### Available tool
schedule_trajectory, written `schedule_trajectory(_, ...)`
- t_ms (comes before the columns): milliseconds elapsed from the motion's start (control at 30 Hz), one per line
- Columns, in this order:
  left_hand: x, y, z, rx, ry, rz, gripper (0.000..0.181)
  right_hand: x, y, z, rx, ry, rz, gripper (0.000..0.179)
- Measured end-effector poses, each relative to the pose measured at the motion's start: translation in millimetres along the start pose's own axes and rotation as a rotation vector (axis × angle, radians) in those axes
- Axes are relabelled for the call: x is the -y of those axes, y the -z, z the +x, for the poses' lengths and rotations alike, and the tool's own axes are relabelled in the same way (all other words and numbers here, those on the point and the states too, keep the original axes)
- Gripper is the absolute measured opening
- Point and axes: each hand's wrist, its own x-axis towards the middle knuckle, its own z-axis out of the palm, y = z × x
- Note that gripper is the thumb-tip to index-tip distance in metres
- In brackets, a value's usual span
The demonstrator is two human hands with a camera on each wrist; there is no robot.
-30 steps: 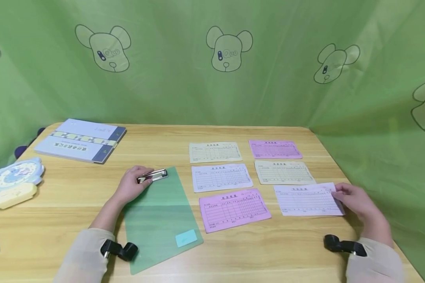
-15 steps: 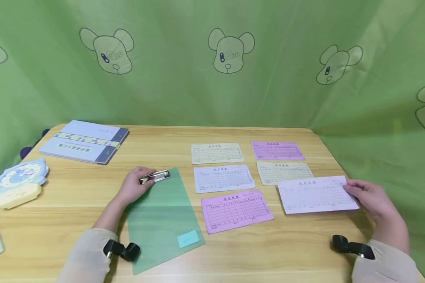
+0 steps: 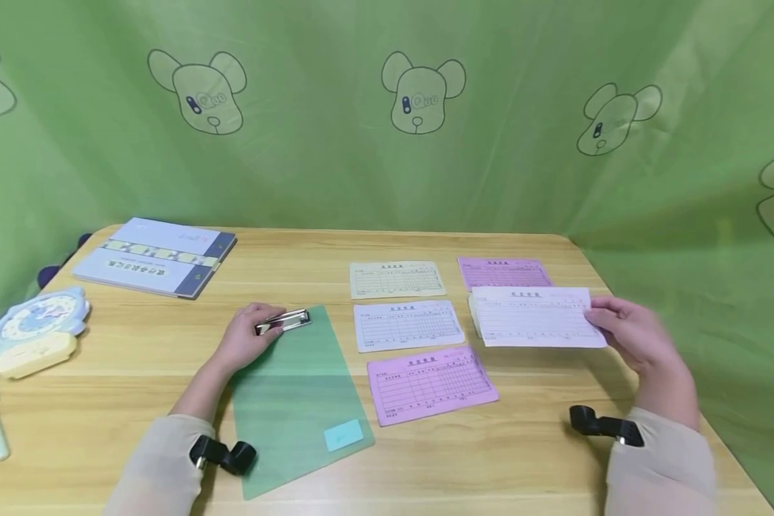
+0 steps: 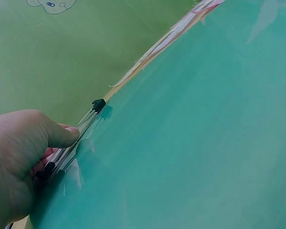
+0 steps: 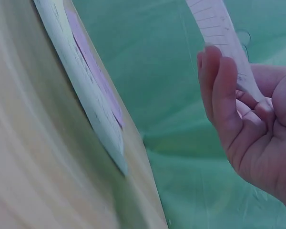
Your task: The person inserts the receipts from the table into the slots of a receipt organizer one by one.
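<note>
The left forearm extends forward from the lower left and angles inward. The left hand [image 3: 245,340] grasps the metal clip [image 3: 294,319] at the top of a translucent green clipboard [image 3: 297,401]. In the left wrist view the thumb lies across the near face of the clip, with the fingers partly hidden on the far side. The clipboard rests on the wooden table [image 3: 464,466], slanted, a small blue label [image 3: 344,435] near its lower right corner.

The right forearm extends forward from the lower right and angles inward, bent at the wrist. The right hand [image 3: 635,333] pinches the right end of a white slip [image 3: 535,319] – two fingers reach up beside the paper in the right wrist view, and the thumb is on the other side. The white slip is raised off the table, printed face visible to the head camera. It covers most of a cream slip [image 3: 474,315]; only a strip at the left shows. In the head view its upper edge meets the lower part of a small pink slip [image 3: 506,271].

To the left of the white slip is a column of three: a pale green-cream slip [image 3: 397,279] at the far end, a bluish-white slip [image 3: 409,326] in the middle, and a large pink slip [image 3: 432,385] nearest the person.
</note>
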Motion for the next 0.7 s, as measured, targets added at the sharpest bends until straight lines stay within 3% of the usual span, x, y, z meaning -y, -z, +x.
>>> schedule_trajectory(100,0.2,0.1,-0.4,0.001,-0.003,0.002,0.032,29.8,-37.4,-8.7,0.062,0.020,0.027,0.022)
schedule_trajectory(267,1.3,-0.5,-1.3,0.005,0.006,0.002,0.032,71.4,-96.0,-21.4,0.072,0.020,0.080,0.022)
schedule_trajectory(433,2.3,-1.1,-1.2,0.005,0.006,-0.001,0.032,80.5,-126.1,-17.4,0.073,0.033,0.051,0.028)
schedule_trajectory(700,2.0,-0.6,-0.6,0.009,0.000,0.009,0.032,87.2,-169.4,-7.0,0.117,0.109,0.090,0.033)
